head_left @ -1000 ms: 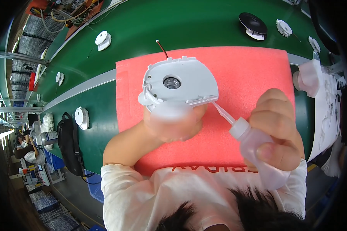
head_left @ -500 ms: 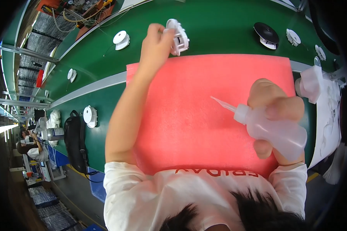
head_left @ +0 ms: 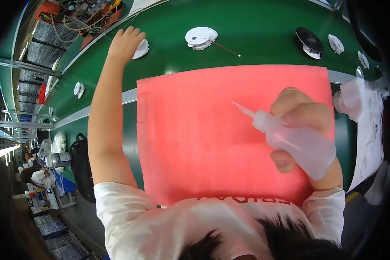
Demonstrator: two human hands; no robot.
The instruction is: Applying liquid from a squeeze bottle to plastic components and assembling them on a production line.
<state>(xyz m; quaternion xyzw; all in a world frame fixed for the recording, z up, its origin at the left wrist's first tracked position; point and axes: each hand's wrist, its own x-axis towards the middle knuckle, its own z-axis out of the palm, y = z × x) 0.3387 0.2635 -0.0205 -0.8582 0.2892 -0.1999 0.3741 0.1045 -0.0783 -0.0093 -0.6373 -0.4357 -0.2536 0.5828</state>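
A translucent squeeze bottle (head_left: 302,147) with a long thin nozzle is gripped in my right hand (head_left: 305,113). It tilts over the pink foam sheet (head_left: 190,138), nozzle toward the upper left. My left hand (head_left: 126,43) reaches across the green surface, fingers apart, beside a white round part (head_left: 141,49). The hand partly covers that part; whether the two touch is hard to tell. To its right lies another white round part (head_left: 199,37), flat, with a thin wire trailing from it.
At the far right stand a black-topped round part (head_left: 309,40) and smaller white parts (head_left: 336,43). One more white part (head_left: 79,89) sits on the left. A black bag (head_left: 81,167) lies near a grey bottle (head_left: 60,159). White paper (head_left: 366,138) hangs at the right edge.
My left hand has let go of the white part, which now lies flat on the green surface, and has moved left to another one. The squeeze bottle has shifted slightly left.
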